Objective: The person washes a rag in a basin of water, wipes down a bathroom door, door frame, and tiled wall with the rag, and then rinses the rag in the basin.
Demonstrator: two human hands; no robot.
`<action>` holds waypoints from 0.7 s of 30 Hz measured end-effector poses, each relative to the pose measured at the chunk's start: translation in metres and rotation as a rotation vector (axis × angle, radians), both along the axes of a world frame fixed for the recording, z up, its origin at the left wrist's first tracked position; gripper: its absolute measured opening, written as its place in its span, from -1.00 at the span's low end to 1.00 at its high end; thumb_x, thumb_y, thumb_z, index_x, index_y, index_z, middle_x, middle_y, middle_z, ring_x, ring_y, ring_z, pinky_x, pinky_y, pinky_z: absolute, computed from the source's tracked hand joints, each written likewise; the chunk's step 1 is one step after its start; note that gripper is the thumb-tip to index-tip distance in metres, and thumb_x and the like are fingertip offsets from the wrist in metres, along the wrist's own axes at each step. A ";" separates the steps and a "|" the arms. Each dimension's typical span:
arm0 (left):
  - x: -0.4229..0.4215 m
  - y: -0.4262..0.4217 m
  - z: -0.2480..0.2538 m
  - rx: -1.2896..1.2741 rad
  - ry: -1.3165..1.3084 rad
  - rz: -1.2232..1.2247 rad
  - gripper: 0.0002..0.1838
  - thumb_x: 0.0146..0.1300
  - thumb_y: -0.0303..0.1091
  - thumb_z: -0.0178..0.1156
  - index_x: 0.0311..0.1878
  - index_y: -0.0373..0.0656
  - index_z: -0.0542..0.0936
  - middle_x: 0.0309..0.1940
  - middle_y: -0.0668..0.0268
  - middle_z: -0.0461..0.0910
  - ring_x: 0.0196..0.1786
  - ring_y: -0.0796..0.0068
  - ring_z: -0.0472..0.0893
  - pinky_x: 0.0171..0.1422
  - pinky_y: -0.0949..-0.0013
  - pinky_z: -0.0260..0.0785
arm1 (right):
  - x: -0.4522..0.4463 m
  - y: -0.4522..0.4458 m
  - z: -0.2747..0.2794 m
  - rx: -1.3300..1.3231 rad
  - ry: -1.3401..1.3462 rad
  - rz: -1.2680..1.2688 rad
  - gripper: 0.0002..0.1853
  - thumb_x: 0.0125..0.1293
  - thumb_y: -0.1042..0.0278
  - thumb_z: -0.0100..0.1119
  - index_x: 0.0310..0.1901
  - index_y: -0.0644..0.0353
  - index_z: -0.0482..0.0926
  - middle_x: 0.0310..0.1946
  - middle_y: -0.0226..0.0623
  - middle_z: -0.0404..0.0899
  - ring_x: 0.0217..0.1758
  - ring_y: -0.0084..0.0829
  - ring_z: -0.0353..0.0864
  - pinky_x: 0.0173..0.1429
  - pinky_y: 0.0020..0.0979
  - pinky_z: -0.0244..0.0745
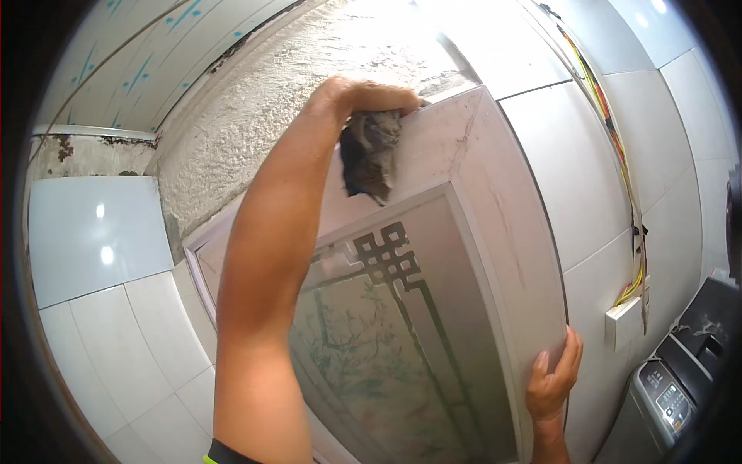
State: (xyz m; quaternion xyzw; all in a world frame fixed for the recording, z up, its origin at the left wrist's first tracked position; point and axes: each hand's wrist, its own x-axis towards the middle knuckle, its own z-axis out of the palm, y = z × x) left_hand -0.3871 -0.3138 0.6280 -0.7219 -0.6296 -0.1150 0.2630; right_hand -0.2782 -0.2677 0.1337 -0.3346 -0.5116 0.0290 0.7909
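A pale pinkish door (506, 209) with a frosted glass panel (379, 348) fills the middle of the view; the glass carries a dark lattice pattern and a faint plant picture. My left arm reaches up across it, and my left hand (379, 97) is bent over near the door's top edge, closed on a crumpled grey-black rag (375, 155) that hangs against the top rail. Part of its fingers is hidden. Lower down, my right hand (554, 379) grips the door's right side edge, thumb on the front face and fingers at the edge.
Rough plaster (255, 131) lies above the door, under a panelled ceiling (124, 62). White tiles (100, 340) cover the walls. Loose coloured wires (599, 97) run down the right wall to a white socket box (623, 323). A washing machine (657, 402) stands at lower right.
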 end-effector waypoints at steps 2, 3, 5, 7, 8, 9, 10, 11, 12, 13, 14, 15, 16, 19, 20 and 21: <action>0.008 0.015 -0.001 0.001 -0.026 -0.164 -0.62 0.18 -0.01 0.15 -0.23 -0.16 0.66 -0.34 0.32 0.62 -0.27 0.48 0.51 -0.12 0.35 0.40 | -0.003 0.004 -0.002 -0.017 0.000 -0.046 -0.44 0.19 0.36 0.04 0.23 0.45 0.32 0.10 0.16 0.39 0.17 0.15 0.40 0.28 -0.03 0.31; 0.014 0.021 0.000 -0.005 -0.037 -0.194 -0.61 0.17 0.00 0.15 -0.21 -0.15 0.66 -0.30 0.31 0.63 -0.25 0.48 0.52 -0.09 0.37 0.39 | -0.005 0.006 -0.003 -0.014 -0.001 -0.050 -0.44 0.19 0.36 0.04 0.23 0.45 0.32 0.10 0.16 0.39 0.17 0.15 0.40 0.28 -0.03 0.31; 0.020 0.034 0.002 -0.017 -0.068 -0.249 -0.60 0.17 0.01 0.16 -0.16 -0.12 0.67 -0.23 0.30 0.64 -0.19 0.47 0.55 -0.03 0.40 0.39 | -0.008 0.011 -0.006 -0.006 0.009 -0.035 -0.44 0.20 0.36 0.03 0.22 0.46 0.32 0.11 0.17 0.37 0.19 0.15 0.37 0.31 -0.02 0.28; 0.019 0.045 0.003 -0.011 -0.102 -0.294 -0.59 0.16 0.02 0.16 -0.12 -0.09 0.67 -0.16 0.28 0.66 -0.14 0.47 0.57 0.03 0.42 0.38 | -0.010 0.012 -0.005 -0.013 0.000 -0.042 -0.44 0.20 0.37 0.02 0.23 0.46 0.31 0.12 0.17 0.36 0.20 0.15 0.36 0.32 -0.01 0.26; 0.017 0.051 0.003 0.000 -0.125 -0.309 -0.58 0.16 0.03 0.16 -0.10 -0.07 0.68 -0.12 0.28 0.66 -0.11 0.47 0.58 0.06 0.44 0.37 | -0.012 0.013 -0.004 -0.020 -0.003 -0.044 -0.44 0.20 0.38 0.02 0.24 0.46 0.30 0.13 0.18 0.36 0.21 0.16 0.35 0.34 -0.01 0.25; 0.012 0.056 0.003 0.028 -0.151 -0.331 -0.57 0.15 0.04 0.17 -0.07 -0.06 0.68 -0.09 0.27 0.67 -0.08 0.47 0.59 0.09 0.45 0.37 | -0.013 0.014 -0.005 -0.015 -0.011 -0.042 -0.44 0.20 0.38 0.02 0.24 0.46 0.30 0.13 0.18 0.36 0.21 0.16 0.35 0.34 -0.01 0.25; 0.006 0.058 0.002 0.065 -0.150 -0.344 -0.56 0.15 0.04 0.17 -0.05 -0.04 0.69 -0.05 0.26 0.68 -0.06 0.47 0.60 0.12 0.47 0.37 | -0.013 0.016 -0.008 -0.028 -0.009 -0.057 -0.42 0.21 0.38 0.01 0.26 0.46 0.29 0.15 0.18 0.35 0.24 0.15 0.34 0.36 -0.01 0.22; 0.002 0.044 -0.007 0.105 -0.090 -0.342 -0.55 0.15 0.05 0.17 -0.03 -0.03 0.69 -0.01 0.26 0.68 -0.03 0.47 0.62 0.15 0.48 0.36 | -0.014 0.018 -0.011 -0.039 -0.008 -0.064 -0.41 0.21 0.38 0.01 0.28 0.47 0.27 0.18 0.18 0.34 0.27 0.15 0.33 0.39 -0.01 0.20; -0.001 0.026 -0.008 0.144 0.174 -0.287 -0.59 0.22 0.02 0.11 -0.02 0.01 0.71 -0.03 0.25 0.70 -0.01 0.43 0.66 0.17 0.38 0.44 | -0.014 0.020 -0.015 -0.028 -0.024 -0.040 -0.41 0.21 0.38 0.01 0.28 0.47 0.27 0.18 0.18 0.34 0.27 0.15 0.33 0.39 -0.01 0.20; -0.004 0.002 -0.022 0.160 0.160 -0.251 -0.59 0.22 0.02 0.11 -0.02 0.01 0.71 -0.03 0.25 0.70 -0.01 0.43 0.66 0.17 0.38 0.44 | -0.014 0.023 -0.019 -0.037 -0.023 -0.085 -0.41 0.23 0.40 -0.02 0.30 0.47 0.26 0.20 0.16 0.33 0.30 0.13 0.32 0.42 -0.02 0.18; -0.008 -0.017 -0.040 0.341 0.224 -0.119 -0.63 0.23 -0.03 0.09 -0.12 -0.05 0.71 -0.11 0.16 0.71 -0.04 0.29 0.67 0.12 0.29 0.47 | -0.016 0.026 -0.023 -0.045 -0.023 -0.119 -0.41 0.24 0.41 -0.04 0.32 0.47 0.25 0.23 0.15 0.32 0.33 0.12 0.30 0.46 -0.04 0.15; -0.020 -0.030 -0.052 0.515 0.291 0.032 -0.65 0.23 -0.08 0.07 -0.21 -0.11 0.71 -0.19 0.07 0.72 -0.07 0.15 0.69 0.06 0.21 0.51 | -0.019 0.031 -0.027 -0.013 0.036 -0.059 -0.41 0.28 0.45 -0.07 0.35 0.45 0.22 0.29 0.10 0.28 0.41 0.04 0.23 0.51 -0.09 0.08; -0.047 -0.027 -0.058 0.707 0.352 -0.061 -0.69 0.17 -0.15 0.08 -0.28 -0.14 0.71 -0.27 0.00 0.70 -0.14 0.04 0.70 -0.03 0.14 0.55 | -0.021 0.038 -0.031 0.018 0.089 0.016 -0.41 0.31 0.49 -0.10 0.39 0.43 0.19 0.35 0.05 0.24 0.50 -0.05 0.16 0.56 -0.14 0.02; -0.123 -0.030 -0.095 1.114 0.542 -0.270 -0.79 0.04 -0.20 0.20 -0.52 -0.16 0.60 -0.53 0.11 0.61 -0.54 0.11 0.63 -0.44 0.10 0.49 | -0.019 0.053 -0.033 0.096 0.003 -0.080 -0.41 0.34 0.50 -0.14 0.42 0.38 0.17 0.40 0.01 0.19 0.53 -0.09 0.12 0.59 -0.14 -0.03; -0.148 -0.036 -0.111 1.162 0.571 -0.286 -0.80 0.09 -0.22 0.20 -0.40 -0.16 0.59 -0.49 0.16 0.58 -0.56 0.10 0.59 -0.48 0.14 0.46 | -0.018 0.052 -0.029 0.078 -0.045 -0.138 -0.41 0.35 0.49 -0.15 0.43 0.36 0.14 0.41 0.00 0.17 0.54 -0.10 0.10 0.59 -0.14 -0.03; -0.170 -0.048 -0.129 1.159 0.589 -0.213 -0.80 0.09 -0.22 0.20 -0.40 -0.16 0.59 -0.49 0.16 0.58 -0.56 0.10 0.59 -0.48 0.14 0.46 | -0.024 0.044 -0.020 0.097 -0.065 -0.073 -0.41 0.35 0.49 -0.15 0.43 0.36 0.14 0.41 0.00 0.17 0.54 -0.10 0.10 0.59 -0.14 -0.03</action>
